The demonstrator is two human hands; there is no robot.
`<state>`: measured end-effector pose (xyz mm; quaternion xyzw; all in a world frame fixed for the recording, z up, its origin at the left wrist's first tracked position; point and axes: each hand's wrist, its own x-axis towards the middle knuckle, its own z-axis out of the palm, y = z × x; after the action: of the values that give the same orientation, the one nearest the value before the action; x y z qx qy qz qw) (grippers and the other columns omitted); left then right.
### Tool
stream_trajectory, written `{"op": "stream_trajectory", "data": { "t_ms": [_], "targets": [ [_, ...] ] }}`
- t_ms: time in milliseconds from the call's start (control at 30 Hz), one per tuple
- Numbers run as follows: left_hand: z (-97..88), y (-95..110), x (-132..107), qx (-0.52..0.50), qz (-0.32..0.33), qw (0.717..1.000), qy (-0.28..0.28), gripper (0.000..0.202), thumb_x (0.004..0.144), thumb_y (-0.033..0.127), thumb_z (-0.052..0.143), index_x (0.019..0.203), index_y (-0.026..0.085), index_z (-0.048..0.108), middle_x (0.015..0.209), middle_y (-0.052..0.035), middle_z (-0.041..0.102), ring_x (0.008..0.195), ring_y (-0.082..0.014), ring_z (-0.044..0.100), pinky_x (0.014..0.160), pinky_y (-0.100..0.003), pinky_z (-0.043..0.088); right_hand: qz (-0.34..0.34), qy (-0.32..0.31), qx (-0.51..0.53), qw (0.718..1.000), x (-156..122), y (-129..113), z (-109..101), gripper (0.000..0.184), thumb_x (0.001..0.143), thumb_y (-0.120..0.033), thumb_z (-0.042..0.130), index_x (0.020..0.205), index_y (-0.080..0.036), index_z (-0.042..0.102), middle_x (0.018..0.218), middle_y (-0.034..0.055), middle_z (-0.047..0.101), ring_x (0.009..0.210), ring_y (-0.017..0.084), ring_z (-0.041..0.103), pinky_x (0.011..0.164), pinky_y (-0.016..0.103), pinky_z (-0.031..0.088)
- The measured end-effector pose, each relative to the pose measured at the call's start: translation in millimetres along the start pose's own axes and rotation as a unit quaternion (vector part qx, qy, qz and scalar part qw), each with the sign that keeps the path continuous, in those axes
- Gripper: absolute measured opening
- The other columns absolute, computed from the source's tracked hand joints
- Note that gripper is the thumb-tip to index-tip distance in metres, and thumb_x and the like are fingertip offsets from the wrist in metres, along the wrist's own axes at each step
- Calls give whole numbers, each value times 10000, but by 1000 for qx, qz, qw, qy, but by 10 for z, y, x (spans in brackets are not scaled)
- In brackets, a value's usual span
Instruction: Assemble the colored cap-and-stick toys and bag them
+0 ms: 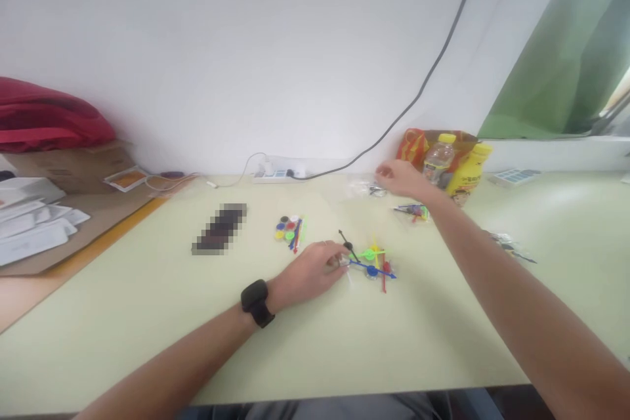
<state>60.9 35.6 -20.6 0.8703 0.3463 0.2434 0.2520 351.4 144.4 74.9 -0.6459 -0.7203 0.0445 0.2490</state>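
My left hand [315,270], with a black watch on its wrist, rests on the pale green table [246,335]. Its fingers are curled on the end of a small bundle of coloured plastic sticks and discs [371,262]. My right hand [401,178] reaches far back across the table, fingers closed around a clear plastic bag [364,188] with small parts inside. A second set of coloured pieces [290,231] lies left of centre. Another small packet of coloured sticks [414,211] sits under my right forearm.
A blurred dark phone [220,228] lies left of the pieces. At the back stand a white power strip [278,174] with a black cable, two bottles [455,167] and an orange bag. Cardboard boxes, white papers and a red bag [44,115] fill the left side.
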Motion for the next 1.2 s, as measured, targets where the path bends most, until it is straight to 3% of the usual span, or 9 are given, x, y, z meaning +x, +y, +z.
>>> {"op": "stream_trajectory", "data": {
  "t_ms": [133, 200, 300, 433, 567, 733, 867, 1033, 1200],
  "targets": [
    [-72, -14, 63, -54, -18, 998, 15, 170, 979, 321, 648, 1083, 206, 718, 950, -50, 743, 792, -174, 695, 724, -294, 575, -80, -124, 101, 984, -347, -303, 201, 148, 966, -248, 625, 1000, -183, 754, 1056, 94, 791, 923, 225, 718, 808, 306, 520],
    [-163, -58, 125, -80, -19, 995, 58, 144, 954, 317, 676, 1026, 194, 695, 914, -44, 739, 794, -170, 703, 738, -290, 587, -64, -199, 184, 960, -488, -435, 281, 174, 993, -293, 600, 1015, -181, 730, 969, 94, 792, 830, 210, 711, 726, 303, 522],
    [-369, -113, 275, -112, 6, 984, 141, 150, 902, 290, 735, 964, 184, 650, 925, -40, 736, 795, -160, 715, 774, -291, 606, -12, -254, 322, 912, -552, -600, 383, 220, 991, -379, 620, 1006, -183, 717, 945, 98, 784, 772, 186, 680, 685, 297, 521],
    [-658, -127, 573, -127, 69, 975, 166, 272, 914, 274, 729, 1167, 182, 686, 1004, -58, 756, 880, -177, 753, 855, -313, 633, -36, -237, 491, 838, -353, -776, 482, 181, 887, -358, 713, 915, -179, 718, 800, 35, 704, 707, 134, 604, 681, 274, 483],
    [-824, -161, 820, -117, 92, 968, 201, 240, 911, 323, 755, 1086, 159, 762, 1037, -90, 788, 904, -204, 772, 882, -333, 644, -22, -165, 563, 810, -119, -851, 532, 145, 760, -234, 719, 889, -173, 694, 691, -17, 621, 628, 115, 548, 643, 270, 460],
    [-860, -368, 875, -144, 62, 981, 118, 243, 862, 369, 813, 933, 141, 771, 902, -87, 801, 838, -221, 776, 799, -317, 642, -10, -250, 536, 806, -96, -755, 617, 135, 730, -208, 718, 831, -185, 631, 772, 29, 688, 740, 150, 634, 712, 278, 514],
    [-782, -558, 834, -166, 32, 985, 27, 251, 851, 376, 806, 938, 142, 778, 920, -93, 809, 865, -228, 778, 801, -307, 626, -14, -301, 461, 835, -157, -700, 761, 123, 774, -206, 671, 865, -195, 589, 799, 14, 661, 722, 129, 590, 694, 260, 496],
    [-607, -689, 819, -154, 7, 988, 17, 229, 806, 348, 814, 835, 136, 730, 864, -73, 795, 817, -208, 764, 733, -270, 592, -6, -327, 382, 864, -229, -706, 873, 109, 812, -182, 615, 842, -213, 515, 639, -53, 523, 559, 107, 441, 550, 236, 358],
    [-526, -717, 835, -148, 12, 989, 1, 175, 788, 288, 791, 803, 145, 692, 842, -50, 781, 787, -189, 751, 693, -246, 569, -10, -345, 343, 873, -263, -668, 881, 137, 829, -188, 616, 895, -219, 500, 612, -61, 500, 561, 121, 446, 538, 230, 324]
  ]
}}
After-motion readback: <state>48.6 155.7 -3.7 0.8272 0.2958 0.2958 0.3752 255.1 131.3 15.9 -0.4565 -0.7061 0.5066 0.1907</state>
